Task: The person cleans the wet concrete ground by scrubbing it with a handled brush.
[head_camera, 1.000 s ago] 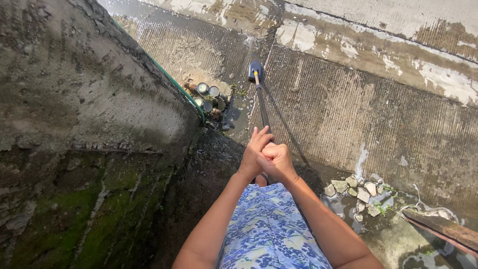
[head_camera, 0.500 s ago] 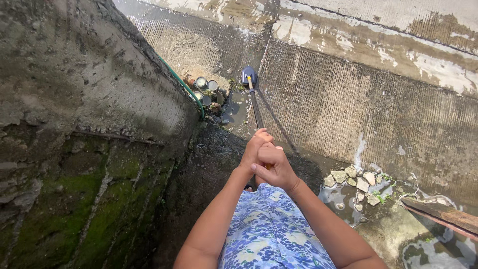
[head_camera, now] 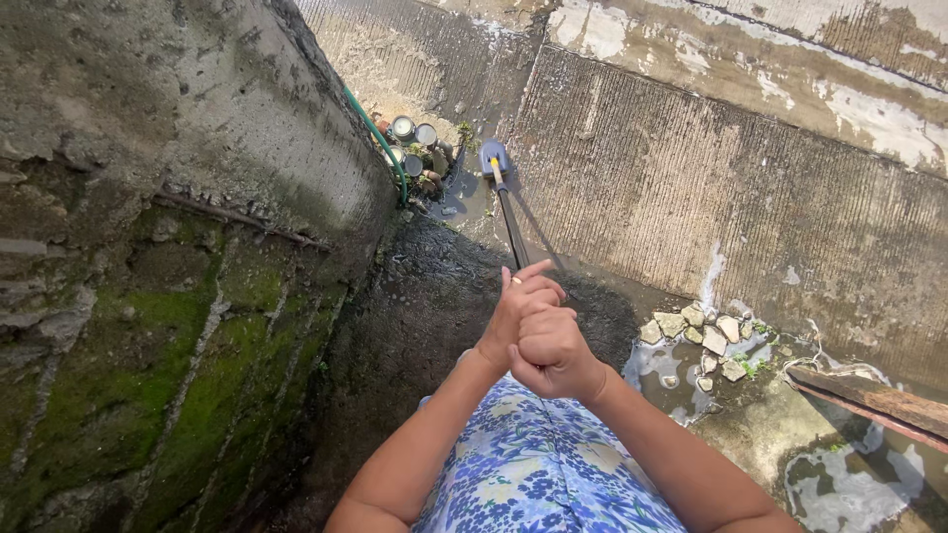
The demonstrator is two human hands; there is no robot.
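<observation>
Both my hands grip the near end of a long dark-handled brush [head_camera: 513, 225]. My left hand [head_camera: 515, 306] wraps the handle with fingers partly lifted, and my right hand [head_camera: 553, 352] is closed around it just below. The blue brush head [head_camera: 494, 158] rests on wet ribbed concrete [head_camera: 671, 188] far ahead, near a cluster of round tins [head_camera: 413, 133]. My blue floral garment [head_camera: 533, 464] fills the bottom of the view.
A mossy concrete wall [head_camera: 168, 247] rises on the left with a green hose [head_camera: 380, 148] along its edge. Broken stones [head_camera: 706, 341] lie in a puddle at right, beside a wooden plank [head_camera: 869, 400]. Dark wet ground lies under my hands.
My hands have drawn back toward my body and the brush head has slid nearer the tins. The view has tilted slightly downward.
</observation>
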